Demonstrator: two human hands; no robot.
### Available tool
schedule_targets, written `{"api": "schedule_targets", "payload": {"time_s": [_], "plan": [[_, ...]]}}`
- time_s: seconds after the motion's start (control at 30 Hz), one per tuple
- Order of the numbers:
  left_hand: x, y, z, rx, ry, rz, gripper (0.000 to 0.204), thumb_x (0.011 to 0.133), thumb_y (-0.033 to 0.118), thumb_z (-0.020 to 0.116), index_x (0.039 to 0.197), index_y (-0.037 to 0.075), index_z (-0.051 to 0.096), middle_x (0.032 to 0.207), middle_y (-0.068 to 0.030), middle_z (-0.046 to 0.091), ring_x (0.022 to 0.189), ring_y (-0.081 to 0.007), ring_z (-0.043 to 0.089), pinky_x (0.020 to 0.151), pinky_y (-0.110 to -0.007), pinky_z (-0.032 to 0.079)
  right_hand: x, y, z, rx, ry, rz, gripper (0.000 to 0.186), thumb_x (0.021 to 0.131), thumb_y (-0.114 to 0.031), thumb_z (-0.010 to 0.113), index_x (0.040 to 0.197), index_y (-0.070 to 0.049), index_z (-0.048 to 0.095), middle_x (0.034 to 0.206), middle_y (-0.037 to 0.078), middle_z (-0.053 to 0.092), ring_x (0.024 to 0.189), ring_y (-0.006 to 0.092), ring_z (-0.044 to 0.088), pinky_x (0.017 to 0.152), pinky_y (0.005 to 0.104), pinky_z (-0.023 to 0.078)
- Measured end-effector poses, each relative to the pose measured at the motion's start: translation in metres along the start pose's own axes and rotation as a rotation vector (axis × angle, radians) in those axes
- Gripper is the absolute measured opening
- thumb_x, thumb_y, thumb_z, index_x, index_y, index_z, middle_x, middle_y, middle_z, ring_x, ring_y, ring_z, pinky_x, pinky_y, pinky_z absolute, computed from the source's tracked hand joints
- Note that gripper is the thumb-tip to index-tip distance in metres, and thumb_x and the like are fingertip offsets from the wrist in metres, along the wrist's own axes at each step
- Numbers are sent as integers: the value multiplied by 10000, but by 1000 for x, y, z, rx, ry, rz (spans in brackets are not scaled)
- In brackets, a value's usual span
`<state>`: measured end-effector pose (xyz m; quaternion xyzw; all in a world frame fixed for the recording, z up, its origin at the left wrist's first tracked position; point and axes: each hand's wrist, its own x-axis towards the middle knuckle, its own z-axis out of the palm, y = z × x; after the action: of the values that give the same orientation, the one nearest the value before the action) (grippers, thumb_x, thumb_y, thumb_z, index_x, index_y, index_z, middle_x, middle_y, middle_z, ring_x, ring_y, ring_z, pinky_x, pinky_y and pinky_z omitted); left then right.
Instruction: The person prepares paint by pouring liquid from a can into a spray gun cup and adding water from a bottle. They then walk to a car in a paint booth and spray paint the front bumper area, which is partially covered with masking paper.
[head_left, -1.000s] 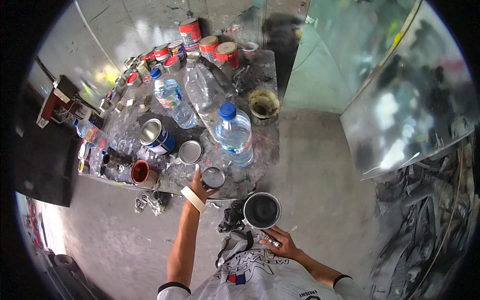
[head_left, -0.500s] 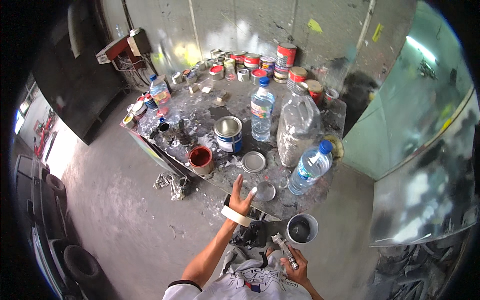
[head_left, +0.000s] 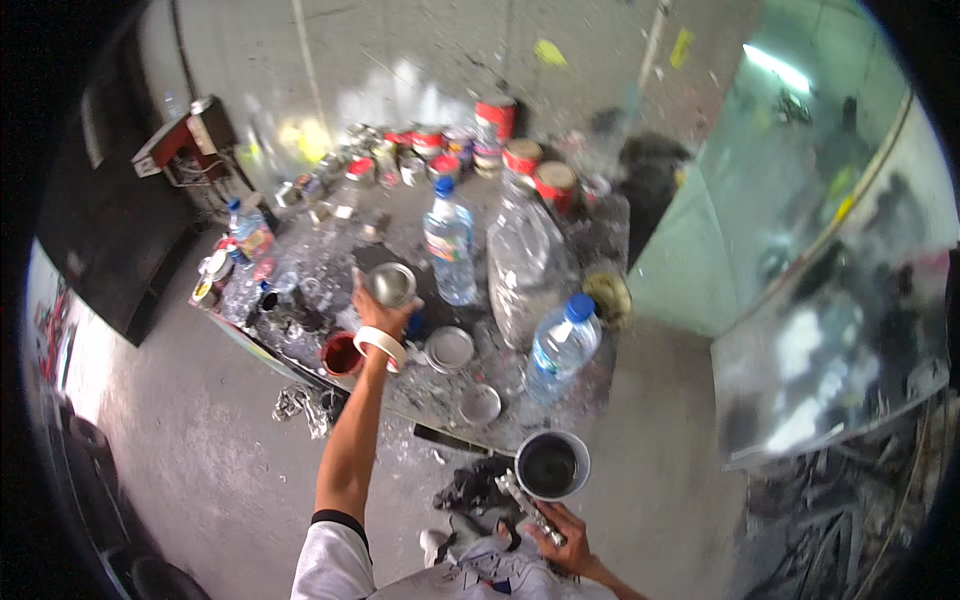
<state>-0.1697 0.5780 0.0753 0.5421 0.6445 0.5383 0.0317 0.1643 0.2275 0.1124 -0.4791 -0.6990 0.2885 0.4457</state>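
My left hand (head_left: 378, 318) is closed round the open-topped metal paint can (head_left: 391, 284) on the messy table, with a roll of masking tape (head_left: 380, 347) worn on that wrist. Just left of the wrist is an open can of red-brown paint (head_left: 342, 354). My right hand (head_left: 566, 540) grips a metal spray gun (head_left: 532, 510) low in front of me, beyond the table's near edge. Its round cup (head_left: 553, 465) is open at the top, and dark inside. Two round lids, one metal (head_left: 450, 349) and one clear-looking (head_left: 480, 404), lie right of my left hand.
On the table (head_left: 410, 400) stand a blue-capped bottle (head_left: 449, 245), a large cloudy jug (head_left: 522, 270) and another blue-capped bottle (head_left: 563, 350) near the right edge. Several paint cans (head_left: 428, 142) line the wall. Crumpled foil (head_left: 302, 408) hangs by the left edge.
My left hand has reached forward from the table's near edge and taken hold of the paint can. My right hand still holds the spray gun. The whole view has shifted.
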Motion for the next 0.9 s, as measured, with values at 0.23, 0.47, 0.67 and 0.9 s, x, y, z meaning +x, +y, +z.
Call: {"api": "schedule_targets", "payload": {"time_s": [0.23, 0.47, 0.67, 0.9], "plan": [[2, 3, -5, 55, 29, -105, 1056, 581, 270, 840, 1419, 26, 245, 1285, -258, 385, 1191, -412, 401, 1031, -498, 344, 10, 14, -9, 0, -80, -2, 348, 741, -97, 807, 1005, 60, 644, 966, 188, 652, 804, 297, 684, 639, 355, 554], [1, 23, -54, -249, -5, 92, 1044, 597, 286, 846, 1412, 6, 257, 1255, -194, 387, 1190, -329, 425, 1029, -438, 361, 14, -9, 25, -84, 31, 33, 368, 767, -132, 795, 1055, 46, 651, 1001, 208, 663, 845, 329, 691, 692, 368, 564], [-47, 67, -122, -631, -362, 39, 1092, 566, 141, 857, 1420, 21, 187, 1279, -170, 408, 1188, -275, 478, 1021, -394, 408, 27, -42, 59, -141, 88, 124, 471, 792, -135, 771, 1212, 2, 609, 1101, 212, 653, 949, 322, 675, 782, 360, 539], [-86, 25, -134, -548, -567, 162, 1037, 536, 178, 860, 1375, -14, 280, 1304, -231, 410, 1206, -372, 455, 1045, -435, 377, 52, -83, 71, -158, 26, 296, 452, 846, -128, 712, 1267, -24, 582, 1103, 198, 657, 971, 288, 668, 818, 341, 515]]}}
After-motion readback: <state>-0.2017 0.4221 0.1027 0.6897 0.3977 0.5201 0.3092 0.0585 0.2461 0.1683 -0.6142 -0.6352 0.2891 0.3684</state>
